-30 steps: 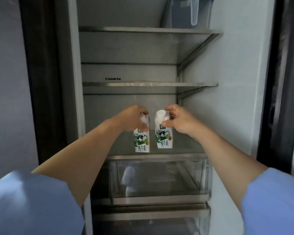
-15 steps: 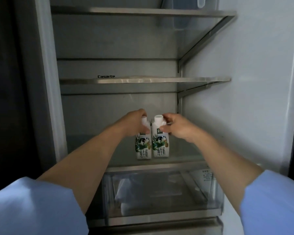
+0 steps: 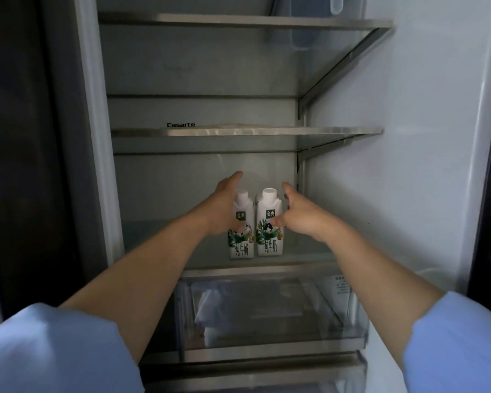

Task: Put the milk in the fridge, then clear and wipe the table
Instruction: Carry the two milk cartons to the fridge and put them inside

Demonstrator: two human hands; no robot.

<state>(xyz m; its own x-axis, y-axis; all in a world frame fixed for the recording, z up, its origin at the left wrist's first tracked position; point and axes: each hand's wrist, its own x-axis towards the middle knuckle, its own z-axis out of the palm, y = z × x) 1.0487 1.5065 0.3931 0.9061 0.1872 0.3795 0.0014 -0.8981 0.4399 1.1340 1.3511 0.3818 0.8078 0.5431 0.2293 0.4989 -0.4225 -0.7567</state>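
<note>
The left milk carton [image 3: 240, 243] and right milk carton [image 3: 268, 231] stand upright, touching, on the glass fridge shelf [image 3: 159, 243]. Our left hand [image 3: 224, 207] and right hand [image 3: 298, 215] flank them, fingers spread, gripping nothing. We judge them light, stiff but dentable, best gripped around the body.

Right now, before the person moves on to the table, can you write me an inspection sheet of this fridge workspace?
Surface: lowest glass shelf, above a clear drawer.
Job's things: left milk carton and right milk carton, upright, side by side on that shelf, white caps on.
Clutter: something pale inside the drawer, too blurred to name; bluish container at the top.
Grips: left hand open, overlapping the left milk carton; right hand open, thumb in front of the right milk carton; contact cannot be told.
Cables: nothing seen.
Surroundings: open Casarte fridge, white inner walls, steel-edged shelf just above.
</note>
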